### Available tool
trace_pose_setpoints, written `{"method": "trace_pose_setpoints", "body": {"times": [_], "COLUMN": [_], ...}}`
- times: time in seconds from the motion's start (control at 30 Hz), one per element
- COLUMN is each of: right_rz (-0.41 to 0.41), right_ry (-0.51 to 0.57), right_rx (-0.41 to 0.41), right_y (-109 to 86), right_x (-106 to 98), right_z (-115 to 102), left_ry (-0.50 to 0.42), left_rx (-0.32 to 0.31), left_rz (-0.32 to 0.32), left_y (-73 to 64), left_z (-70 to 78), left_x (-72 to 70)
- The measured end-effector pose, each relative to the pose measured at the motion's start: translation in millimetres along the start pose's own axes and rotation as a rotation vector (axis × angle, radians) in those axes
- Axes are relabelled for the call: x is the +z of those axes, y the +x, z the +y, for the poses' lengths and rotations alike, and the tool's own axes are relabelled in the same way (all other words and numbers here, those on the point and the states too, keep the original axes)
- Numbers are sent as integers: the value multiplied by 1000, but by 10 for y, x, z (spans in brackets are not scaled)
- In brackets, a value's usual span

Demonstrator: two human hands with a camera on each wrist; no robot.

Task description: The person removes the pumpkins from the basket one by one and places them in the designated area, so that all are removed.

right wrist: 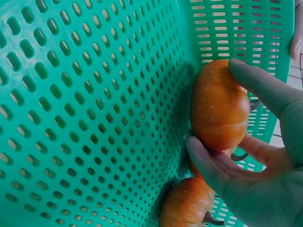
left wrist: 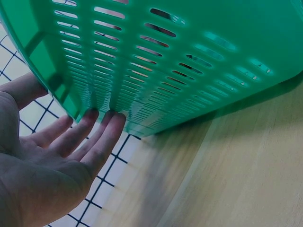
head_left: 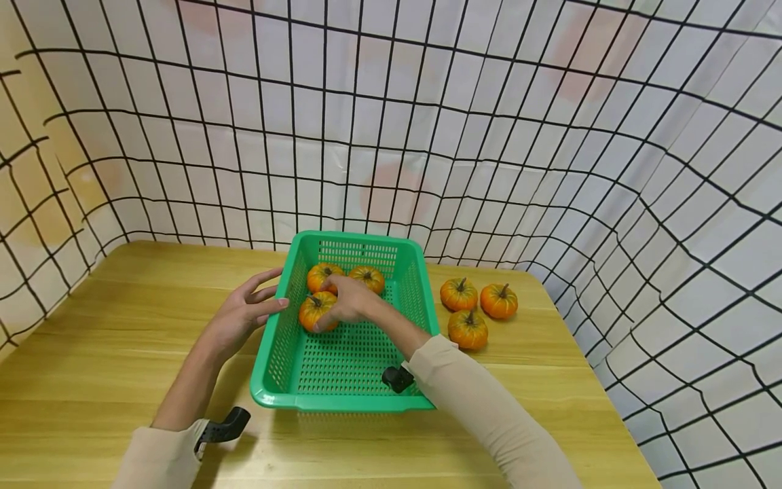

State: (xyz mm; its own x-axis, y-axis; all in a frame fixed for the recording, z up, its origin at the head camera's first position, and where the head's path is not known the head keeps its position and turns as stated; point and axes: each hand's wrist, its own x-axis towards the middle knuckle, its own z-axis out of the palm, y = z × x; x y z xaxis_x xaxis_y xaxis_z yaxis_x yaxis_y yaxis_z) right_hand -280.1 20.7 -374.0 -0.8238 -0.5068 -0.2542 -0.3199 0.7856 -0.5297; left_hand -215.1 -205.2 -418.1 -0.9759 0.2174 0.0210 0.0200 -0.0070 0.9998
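Note:
A green plastic basket (head_left: 360, 405) with slotted walls stands on the table. My left hand (head_left: 241, 316) holds its left rim, thumb over the edge; in the left wrist view the fingers (left wrist: 102, 144) lie against the outer wall. Reaching inside from the right, my right hand (head_left: 354, 301) grips a small orange pumpkin (head_left: 313, 312) between thumb and fingers. That pumpkin (right wrist: 218, 106) is close to the basket's left wall, its stem sideways in the right wrist view. Behind it in the basket are two more pumpkins, one at the back left (head_left: 320, 274) and one beside it (head_left: 370, 277).
Three more pumpkins sit on the wooden table (head_left: 122, 326) right of the basket: one at the left (head_left: 458, 294), one at the right (head_left: 499, 302) and one in front (head_left: 468, 331). A black wire grid (head_left: 385, 142) with white sheeting encloses the table's back and sides.

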Motion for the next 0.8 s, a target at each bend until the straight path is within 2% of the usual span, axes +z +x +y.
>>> {"method": "trace_pose_setpoints", "body": {"times": [0.23, 0.53, 0.8], "right_rz": [22, 105, 143], "right_ry": [-32, -39, -57], "right_rx": [-9, -28, -59], "right_y": [-35, -84, -121], "right_x": [-70, -133, -199], "right_z": [-9, -13, -52], "left_ry": [-16, -28, -47], "left_rx": [4, 4, 13], "left_rz": [-9, -9, -3], "left_y": [6, 15, 21], "left_z": [-2, -5, -8], "left_x": [-1, -3, -11]}}
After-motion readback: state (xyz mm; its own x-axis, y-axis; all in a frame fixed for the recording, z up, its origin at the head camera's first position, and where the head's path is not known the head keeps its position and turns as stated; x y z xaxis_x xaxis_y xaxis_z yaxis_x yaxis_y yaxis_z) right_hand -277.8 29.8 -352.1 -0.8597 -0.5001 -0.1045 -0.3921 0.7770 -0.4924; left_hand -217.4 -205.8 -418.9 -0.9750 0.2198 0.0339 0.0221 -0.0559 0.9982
